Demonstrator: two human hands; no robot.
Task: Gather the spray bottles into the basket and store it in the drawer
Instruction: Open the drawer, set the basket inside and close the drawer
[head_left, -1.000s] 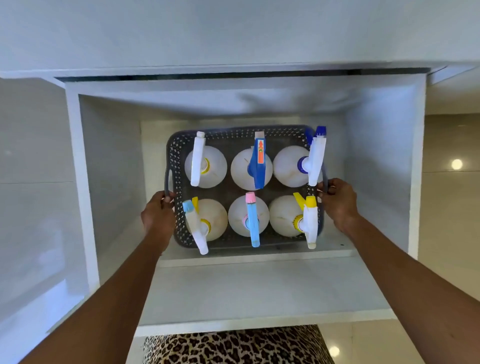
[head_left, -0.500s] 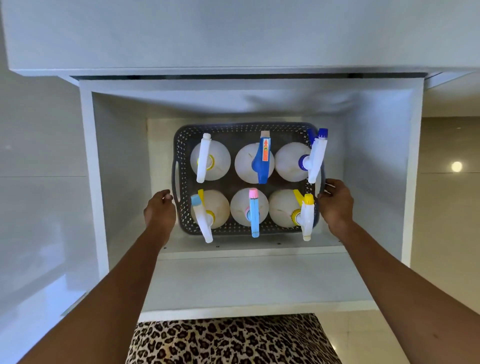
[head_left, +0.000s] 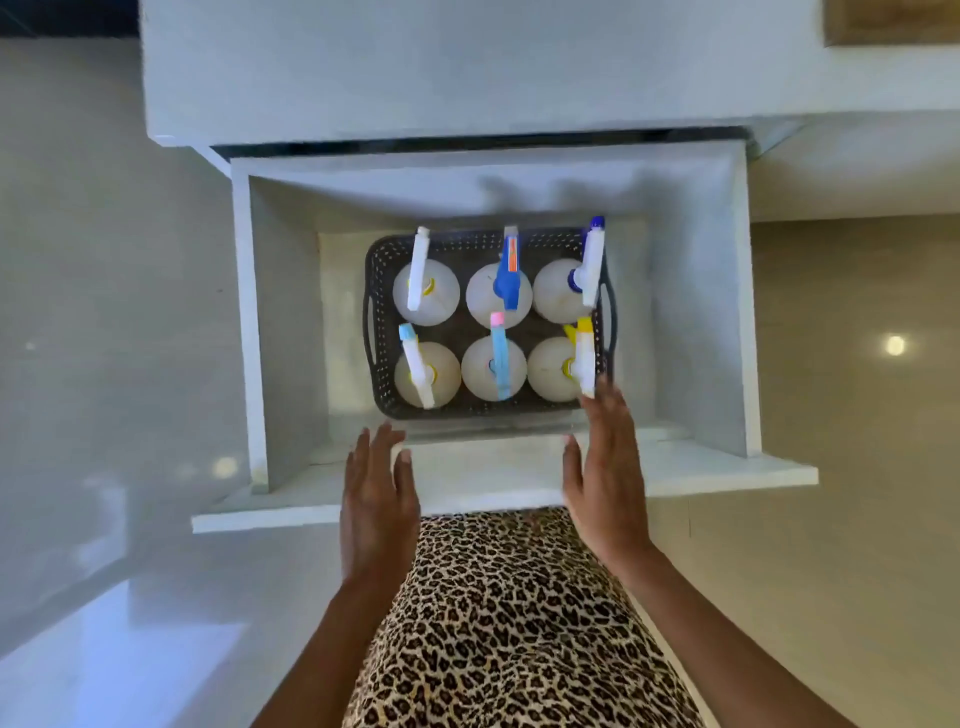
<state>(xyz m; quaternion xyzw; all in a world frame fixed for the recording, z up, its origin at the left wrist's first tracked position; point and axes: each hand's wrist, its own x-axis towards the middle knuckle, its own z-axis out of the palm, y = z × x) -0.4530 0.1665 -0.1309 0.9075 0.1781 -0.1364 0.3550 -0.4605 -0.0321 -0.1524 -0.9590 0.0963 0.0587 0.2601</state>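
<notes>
Six spray bottles (head_left: 426, 293) in basket (head_left: 379, 291), drawer (head_left: 696, 322) open, hands off.

both hands (head_left: 605, 493) motion-blurred, basket (head_left: 382, 291) btm hidden by bottles (head_left: 498, 293)

Six spray bottles (head_left: 426, 291), one basket (head_left: 382, 260)

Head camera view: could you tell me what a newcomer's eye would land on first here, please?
First, the dark perforated basket on the floor of the open white drawer, packed with six white spray bottles in two rows of three, their triggers blue, yellow, pink and white. Next, the left hand and right hand, open and flat over the drawer's front edge, holding nothing. A leopard-print garment fills the bottom of the view.
</notes>
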